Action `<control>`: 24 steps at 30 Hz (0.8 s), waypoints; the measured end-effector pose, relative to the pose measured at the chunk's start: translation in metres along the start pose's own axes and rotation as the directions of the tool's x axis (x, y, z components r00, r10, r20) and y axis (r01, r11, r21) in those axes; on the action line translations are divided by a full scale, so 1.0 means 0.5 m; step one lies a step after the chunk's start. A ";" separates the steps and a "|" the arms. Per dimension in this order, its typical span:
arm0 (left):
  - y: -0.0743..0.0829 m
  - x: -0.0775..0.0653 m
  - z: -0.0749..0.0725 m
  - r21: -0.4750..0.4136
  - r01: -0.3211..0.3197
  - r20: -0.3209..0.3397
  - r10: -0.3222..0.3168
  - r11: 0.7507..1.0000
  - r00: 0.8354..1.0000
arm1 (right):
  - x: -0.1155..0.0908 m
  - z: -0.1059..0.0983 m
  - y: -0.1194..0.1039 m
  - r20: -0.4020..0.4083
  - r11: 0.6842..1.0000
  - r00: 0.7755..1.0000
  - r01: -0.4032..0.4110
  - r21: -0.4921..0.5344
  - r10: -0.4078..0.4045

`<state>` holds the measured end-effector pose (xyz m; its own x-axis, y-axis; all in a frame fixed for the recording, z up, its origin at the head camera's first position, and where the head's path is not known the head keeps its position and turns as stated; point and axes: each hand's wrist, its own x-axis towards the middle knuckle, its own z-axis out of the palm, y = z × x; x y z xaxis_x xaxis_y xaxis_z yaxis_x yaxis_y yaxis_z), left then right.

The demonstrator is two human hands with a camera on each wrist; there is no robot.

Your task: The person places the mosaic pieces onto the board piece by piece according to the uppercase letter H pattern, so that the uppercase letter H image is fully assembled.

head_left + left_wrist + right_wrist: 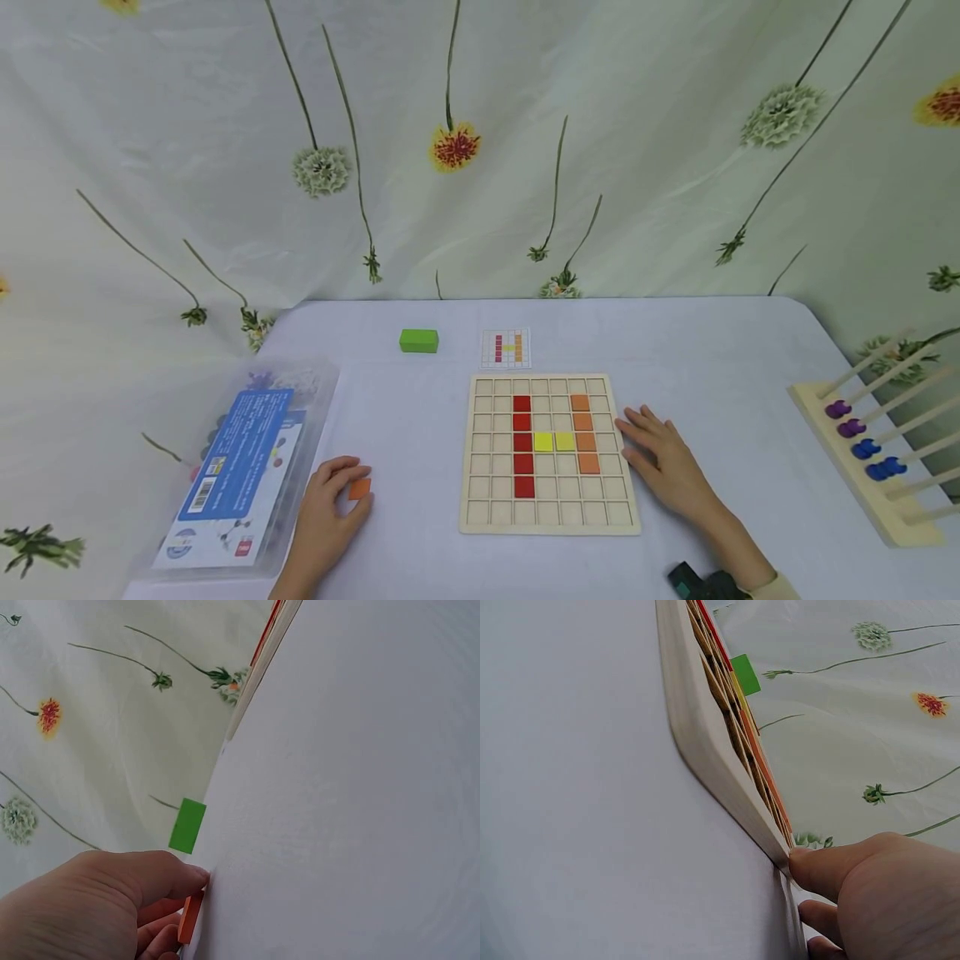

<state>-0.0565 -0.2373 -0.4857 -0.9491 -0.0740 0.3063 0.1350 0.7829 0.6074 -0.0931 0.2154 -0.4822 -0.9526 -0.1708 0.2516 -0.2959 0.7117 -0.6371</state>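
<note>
My left hand [327,507] is low on the left part of the table, its thumb and forefinger pinching an orange square tile [360,489]. The left wrist view shows that orange tile [190,918] edge-on beside the thumb. A wooden grid board [549,528] lies at the centre. On it, several red tiles [522,442] form a left column and several orange tiles [582,442] a right one, joined by two yellow tiles [553,442]. With fingers relaxed, my right hand [670,465] rests at the board's right side; its thumb touches the rim in the right wrist view.
Behind the board lie a small pattern card [506,348] and a green block [418,341]. A clear plastic case [313,467] with a blue-and-white label stands at the left. At the right is a wooden bead rack [862,467] with pegs.
</note>
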 end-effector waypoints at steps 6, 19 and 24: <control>0.000 -0.003 -0.004 -0.003 -0.015 -0.006 0.015 1.000 1.000 | -0.002 0.002 0.002 0.002 1.000 1.000 0.000 -0.008 0.000; -0.003 0.001 -0.005 0.002 0.009 -0.008 -0.009 1.000 1.000 | 0.000 -0.002 -0.004 0.001 1.000 1.000 -0.001 -0.001 0.001; -0.001 0.002 -0.007 0.008 0.007 -0.011 -0.007 1.000 1.000 | -0.001 -0.001 -0.005 -0.007 1.000 1.000 0.010 0.004 -0.009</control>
<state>-0.0566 -0.2398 -0.4831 -0.9469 -0.0865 0.3098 0.1257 0.7870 0.6040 -0.0920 0.2142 -0.4802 -0.9493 -0.1729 0.2626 -0.3052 0.7070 -0.6379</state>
